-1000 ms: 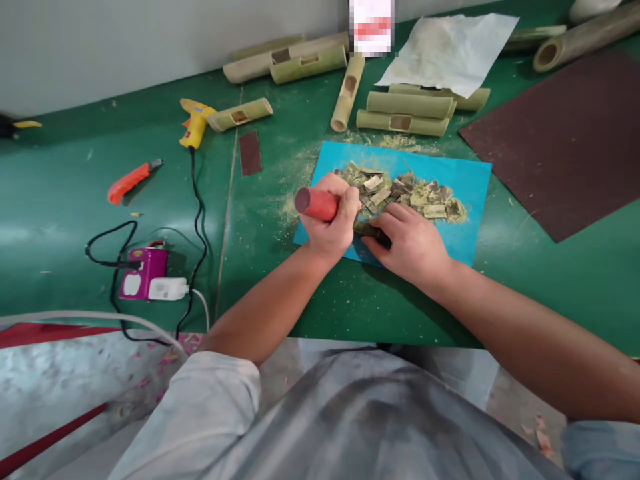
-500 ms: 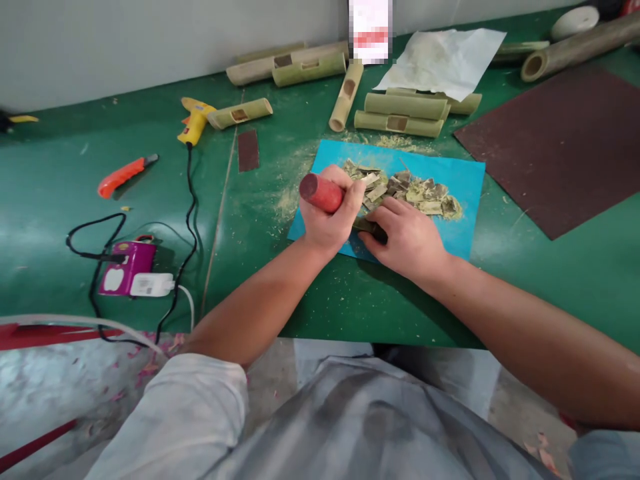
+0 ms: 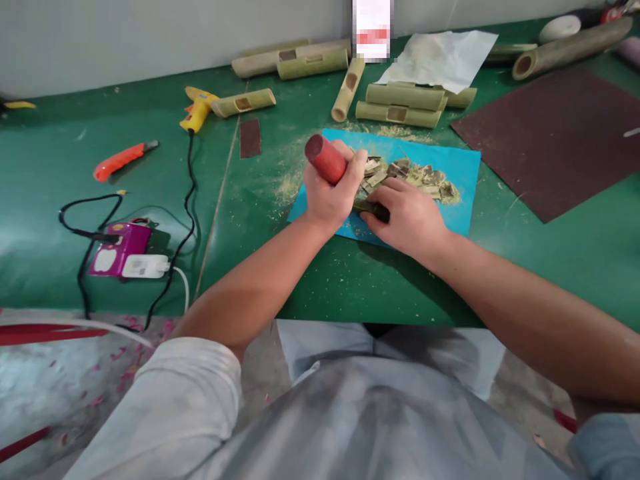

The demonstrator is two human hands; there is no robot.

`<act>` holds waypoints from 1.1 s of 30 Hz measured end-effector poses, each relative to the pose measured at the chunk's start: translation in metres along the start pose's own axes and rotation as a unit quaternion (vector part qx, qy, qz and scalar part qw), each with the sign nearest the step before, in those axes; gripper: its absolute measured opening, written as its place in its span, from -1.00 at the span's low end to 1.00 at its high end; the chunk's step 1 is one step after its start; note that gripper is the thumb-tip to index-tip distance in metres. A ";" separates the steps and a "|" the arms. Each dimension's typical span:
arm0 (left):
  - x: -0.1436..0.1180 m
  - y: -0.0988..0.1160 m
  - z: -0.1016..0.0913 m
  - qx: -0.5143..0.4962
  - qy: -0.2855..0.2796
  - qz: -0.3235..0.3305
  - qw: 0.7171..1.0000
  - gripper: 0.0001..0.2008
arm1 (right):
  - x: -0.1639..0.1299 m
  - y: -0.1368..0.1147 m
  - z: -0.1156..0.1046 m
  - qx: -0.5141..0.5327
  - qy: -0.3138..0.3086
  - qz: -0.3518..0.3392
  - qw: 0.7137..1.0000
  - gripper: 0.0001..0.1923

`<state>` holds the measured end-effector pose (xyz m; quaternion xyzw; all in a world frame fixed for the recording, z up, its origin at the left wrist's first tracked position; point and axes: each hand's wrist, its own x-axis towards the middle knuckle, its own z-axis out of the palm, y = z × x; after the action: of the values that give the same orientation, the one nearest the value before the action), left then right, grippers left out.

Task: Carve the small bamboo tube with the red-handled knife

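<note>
My left hand [image 3: 333,193] is closed around a tool with a round red handle [image 3: 324,157], the handle tilted up to the left. My right hand [image 3: 407,217] presses down on the tool's dark blade end [image 3: 373,211] right beside it. Both hands rest over a blue sheet [image 3: 463,183] on the green table [image 3: 320,267]. A heap of small bamboo chips [image 3: 410,177] lies on the sheet just beyond my fingers. What is under the blade is hidden by my hands.
Cut bamboo tubes [image 3: 400,105] lie behind the sheet, with white paper [image 3: 440,59] over some. A dark brown sheet [image 3: 555,133] lies right. Left are a yellow glue gun [image 3: 197,110], an orange utility knife [image 3: 120,160], a sandpaper strip [image 3: 250,138] and a purple power strip [image 3: 120,247].
The red handle has tipped from nearly level to steeply upward in my left hand. My right hand stays on the blade end. The view has shifted slightly.
</note>
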<state>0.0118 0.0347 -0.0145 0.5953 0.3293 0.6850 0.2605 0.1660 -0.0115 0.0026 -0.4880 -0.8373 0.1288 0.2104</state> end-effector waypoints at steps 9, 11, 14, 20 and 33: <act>0.007 -0.006 -0.003 0.035 -0.028 0.030 0.999 -0.46 | 0.009 -0.005 -0.006 -0.040 -0.039 -0.001 0.998 -0.90; 0.006 -0.004 -0.004 0.035 -0.034 0.030 0.998 -0.48 | 0.010 -0.002 -0.004 -0.034 -0.032 -0.012 0.999 -0.91; 0.004 -0.001 -0.002 0.031 -0.033 0.030 0.998 -0.49 | 0.010 0.004 -0.001 -0.006 -0.017 -0.039 0.999 -0.91; 0.004 0.003 0.000 -0.038 0.001 -0.059 0.998 -0.50 | 0.008 0.010 -0.001 0.059 -0.009 -0.044 0.997 -0.89; 0.008 0.003 0.008 -0.069 0.080 -0.164 0.981 -0.51 | 0.005 0.010 -0.001 0.041 0.005 -0.059 0.997 -0.90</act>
<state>0.0187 0.0396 -0.0069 0.4573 0.3942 0.6996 0.3823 0.1716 -0.0027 0.0002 -0.4290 -0.8576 0.1477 0.2421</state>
